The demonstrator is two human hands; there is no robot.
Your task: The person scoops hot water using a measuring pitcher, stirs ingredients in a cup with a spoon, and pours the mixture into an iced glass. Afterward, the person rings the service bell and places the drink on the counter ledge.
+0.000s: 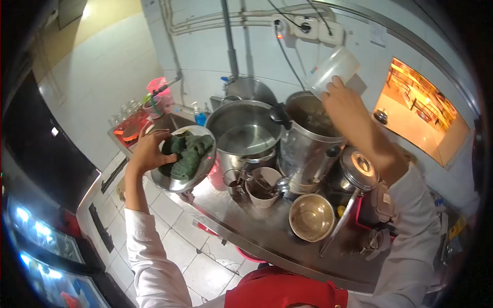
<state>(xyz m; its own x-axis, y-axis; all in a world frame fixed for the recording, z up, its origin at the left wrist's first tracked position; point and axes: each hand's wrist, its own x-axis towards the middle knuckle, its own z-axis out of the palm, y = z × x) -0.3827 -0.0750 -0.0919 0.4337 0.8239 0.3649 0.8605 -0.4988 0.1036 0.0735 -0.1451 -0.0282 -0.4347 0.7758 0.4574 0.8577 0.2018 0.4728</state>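
Left grip (149,150) pinches the bowl (206,167) and apparently cloth (188,163) at nine o'clock; one-sided support could tip them. Right grip (345,105) clasps a jug (336,66) near one o'clock; its tilt risks spills

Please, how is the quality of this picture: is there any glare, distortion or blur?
Head view: strong wide-angle bending, dark corners; head view: glare patches on the metal table and white hot spots in the glass-fronted case, lower left; head view: orange opening very bright, small edge details soft.
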